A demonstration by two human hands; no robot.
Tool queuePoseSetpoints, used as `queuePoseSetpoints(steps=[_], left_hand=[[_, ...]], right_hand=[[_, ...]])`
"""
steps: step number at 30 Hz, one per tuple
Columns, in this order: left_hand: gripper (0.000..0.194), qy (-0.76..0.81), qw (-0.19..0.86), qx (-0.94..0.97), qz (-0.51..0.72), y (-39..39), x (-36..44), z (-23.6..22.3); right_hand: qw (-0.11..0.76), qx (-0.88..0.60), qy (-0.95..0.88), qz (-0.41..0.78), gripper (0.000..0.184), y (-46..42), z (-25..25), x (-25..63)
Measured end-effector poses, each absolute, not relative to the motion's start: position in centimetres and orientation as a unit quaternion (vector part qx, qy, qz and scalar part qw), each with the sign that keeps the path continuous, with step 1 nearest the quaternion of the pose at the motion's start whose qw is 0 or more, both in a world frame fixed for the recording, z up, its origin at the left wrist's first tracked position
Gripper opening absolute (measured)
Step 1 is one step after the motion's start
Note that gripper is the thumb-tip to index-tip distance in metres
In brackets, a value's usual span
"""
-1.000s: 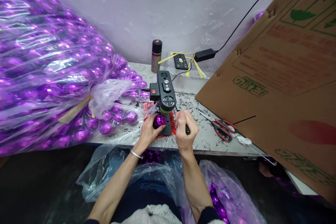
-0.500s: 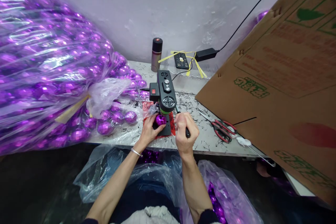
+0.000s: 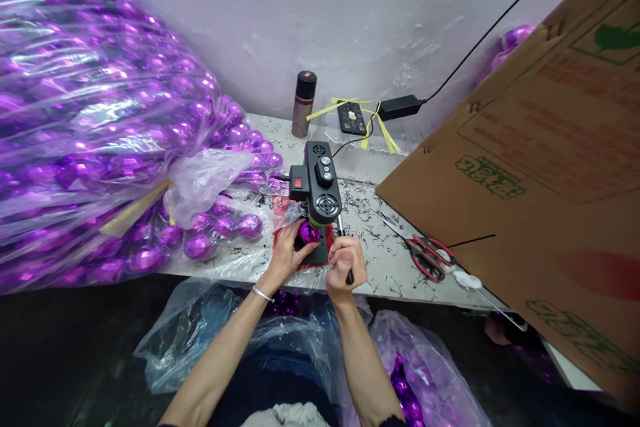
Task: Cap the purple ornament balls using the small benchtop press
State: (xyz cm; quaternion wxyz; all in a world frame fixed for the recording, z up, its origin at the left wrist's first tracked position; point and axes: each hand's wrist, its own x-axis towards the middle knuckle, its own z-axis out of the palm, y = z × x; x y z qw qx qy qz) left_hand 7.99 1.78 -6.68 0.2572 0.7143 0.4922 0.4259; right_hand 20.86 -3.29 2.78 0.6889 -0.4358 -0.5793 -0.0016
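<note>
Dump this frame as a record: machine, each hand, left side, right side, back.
Machine: black plastic-looking housing, red switch
Left hand: holding shiny purple faceted ball at machine's near end
Right hand: gripping black lever handle
Left side: clear plastic bag of purple balls
Right side: red-and-black-handled scissors, brown cardboard box
Back: black-capped cylindrical bottle

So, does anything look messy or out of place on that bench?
Yes: short dark scraps lie strewn across the white worktop, thickly to the right of the black machine, looking like unswept litter. The red-and-black scissors also lie loose there, close to the cardboard box.
</note>
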Motion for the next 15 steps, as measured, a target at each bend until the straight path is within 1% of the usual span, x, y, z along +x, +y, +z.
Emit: queuePoseSetpoints(steps=[7, 11, 15], left_hand=[[0.058, 0.495, 0.268, 0.712, 0.419, 1.7, 8.1, -6.4], [0.059, 0.483, 0.257, 0.717, 0.431, 1.8, 8.1, -6.7], [0.057, 0.479, 0.241, 0.722, 0.438, 1.9, 8.2, -7.0]], right_hand=[[0.704, -0.431, -0.564, -0.009, 0.038, -2.8, 1.6, 20.6], [0.704, -0.424, -0.567, -0.045, 0.041, -2.5, 1.7, 20.5], [0.702, -0.417, -0.574, -0.05, 0.041, -2.2, 1.2, 20.8]])
